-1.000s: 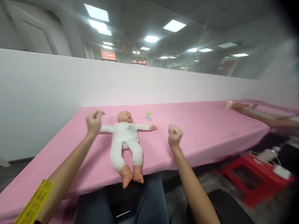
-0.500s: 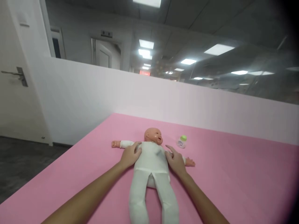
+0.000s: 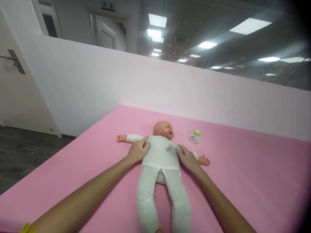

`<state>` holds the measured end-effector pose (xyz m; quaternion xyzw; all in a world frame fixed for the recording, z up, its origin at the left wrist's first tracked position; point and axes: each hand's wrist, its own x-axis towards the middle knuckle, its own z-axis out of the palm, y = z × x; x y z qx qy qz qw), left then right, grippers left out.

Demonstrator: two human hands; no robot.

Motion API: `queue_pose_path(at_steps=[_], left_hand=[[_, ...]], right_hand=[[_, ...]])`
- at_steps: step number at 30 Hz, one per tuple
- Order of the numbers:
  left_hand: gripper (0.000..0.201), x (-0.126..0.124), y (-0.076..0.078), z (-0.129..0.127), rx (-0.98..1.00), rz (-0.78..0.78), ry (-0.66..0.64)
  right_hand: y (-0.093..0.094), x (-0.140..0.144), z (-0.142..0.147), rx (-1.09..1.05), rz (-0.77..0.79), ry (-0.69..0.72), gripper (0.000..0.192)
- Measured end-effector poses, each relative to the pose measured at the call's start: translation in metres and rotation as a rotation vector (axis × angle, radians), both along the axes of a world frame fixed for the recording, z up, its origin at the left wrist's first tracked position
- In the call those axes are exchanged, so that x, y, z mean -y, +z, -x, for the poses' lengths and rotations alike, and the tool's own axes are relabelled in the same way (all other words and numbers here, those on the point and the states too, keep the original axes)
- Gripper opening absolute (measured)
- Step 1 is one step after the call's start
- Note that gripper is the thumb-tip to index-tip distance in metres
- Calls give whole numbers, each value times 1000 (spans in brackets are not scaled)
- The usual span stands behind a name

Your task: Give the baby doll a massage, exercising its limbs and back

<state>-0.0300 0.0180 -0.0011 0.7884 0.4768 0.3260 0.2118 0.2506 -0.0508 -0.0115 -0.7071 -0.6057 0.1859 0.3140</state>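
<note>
You get your light from rectangular ceiling panels, which burn out to plain white and spread hazy glare across the dim grey ceiling. Below, the white partition and pink table cover look evenly lit, the cover darkening toward its right side. A small gloss shines on the doll's head, and soft shadow fills the gap between its legs. You see your left hand and right hand fairly crisply, but the bottle label is too small to read; black vignetting swallows the right-hand corners, and the door leans, stretched by the wide view
</note>
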Motion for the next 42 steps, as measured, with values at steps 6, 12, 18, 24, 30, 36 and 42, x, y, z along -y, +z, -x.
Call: queue_pose_path(at_steps=[6,12,18,24,30,36,42], left_hand=[[45,1,-1,0,47,6,35],[45,0,-6,0,73,0,53],[51,0,-6,-1,9,27,104],[58,-3,-6,1,-45,0,96],[61,-8,-11,0,-11,21,109],[62,-8,-11,0,-16,53,113],[59,-7,-10,0,6,37,98]], right_hand=[[-2,0,2,-4,-42,-19,44],[-7,-1,0,-4,-87,-6,46],[-4,0,-4,82,-36,-22,55],[-3,3,-7,151,-18,-67,58],[3,3,-13,142,-26,-80,54],[10,8,-21,141,-43,-129,47],[-4,2,-15,73,-64,-66,57]])
